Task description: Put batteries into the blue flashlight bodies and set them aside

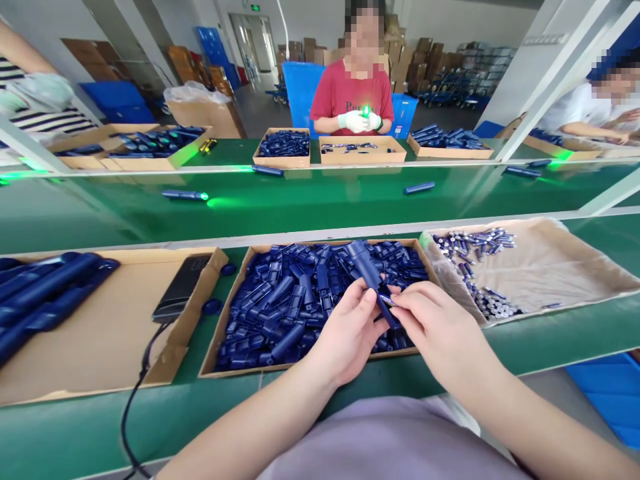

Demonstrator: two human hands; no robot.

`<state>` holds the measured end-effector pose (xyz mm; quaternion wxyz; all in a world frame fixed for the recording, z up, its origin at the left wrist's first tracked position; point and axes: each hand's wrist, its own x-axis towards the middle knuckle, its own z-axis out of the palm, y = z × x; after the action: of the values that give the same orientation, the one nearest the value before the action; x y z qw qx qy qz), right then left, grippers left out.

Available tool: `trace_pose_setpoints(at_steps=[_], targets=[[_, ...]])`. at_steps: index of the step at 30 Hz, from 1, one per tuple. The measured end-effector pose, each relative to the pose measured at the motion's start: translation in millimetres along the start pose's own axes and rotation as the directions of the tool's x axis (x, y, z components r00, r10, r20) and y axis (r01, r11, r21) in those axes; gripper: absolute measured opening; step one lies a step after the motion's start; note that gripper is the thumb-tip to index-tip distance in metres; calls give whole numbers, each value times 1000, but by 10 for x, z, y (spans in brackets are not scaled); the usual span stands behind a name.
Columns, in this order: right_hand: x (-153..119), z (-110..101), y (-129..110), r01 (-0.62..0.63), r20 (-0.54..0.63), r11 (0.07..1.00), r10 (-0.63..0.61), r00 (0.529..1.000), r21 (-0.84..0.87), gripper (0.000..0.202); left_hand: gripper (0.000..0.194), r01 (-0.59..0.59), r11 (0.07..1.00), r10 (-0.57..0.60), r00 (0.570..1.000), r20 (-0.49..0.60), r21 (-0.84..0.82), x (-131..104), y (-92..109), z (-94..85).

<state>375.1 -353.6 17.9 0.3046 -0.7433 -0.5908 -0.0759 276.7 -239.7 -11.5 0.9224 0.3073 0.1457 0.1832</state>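
My left hand [350, 330] is closed around a dark blue flashlight body [367, 267], held tilted over a box of blue plastic parts. Between the thumb and fingertips of my right hand [443, 330] is a small silver-and-blue battery [387, 301], at an opening in the body's side. Fingers partly cover the battery, so how far in it sits cannot be made out. Under the hands, the cardboard box [225, 312] is heaped with blue plastic parts [295, 287]. To the right, a lined tray [550, 267] holds many small batteries [495, 303].
At left, a cardboard box [115, 327] holds long blue flashlights [50, 287] and a black power bank [181, 287] with a cable. A green belt [310, 207] carries flashlights, one lit [185, 195]. Across it, a gloved co-worker [357, 100] holds a green-lit item; people work at both sides.
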Motion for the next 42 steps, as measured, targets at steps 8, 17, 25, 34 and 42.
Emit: trace_pose_setpoints(at_steps=[8,17,25,34,42], targets=[[-22,194,45,15,-203,1000,-10,979,24,13,18,-32,999,31,999,-33,-36,14,5,11],[-121,253,-8,85,-128,990,-70,989,115,35,19,-94,996,93,992,-80,-8,39,4,-3],[136,-341,1721,-598,24,666,677,736,-446,23,24,106,994,-101,985,-140,25,2,66,50],[120,-344,1960,-521,178,712,655,734,-471,8,51,280,960,-275,946,-171,5,-33,101,66],[128,-302,287,315,84,925,-338,937,213,19,51,296,954,-292,953,-81,41,-33,73,76]])
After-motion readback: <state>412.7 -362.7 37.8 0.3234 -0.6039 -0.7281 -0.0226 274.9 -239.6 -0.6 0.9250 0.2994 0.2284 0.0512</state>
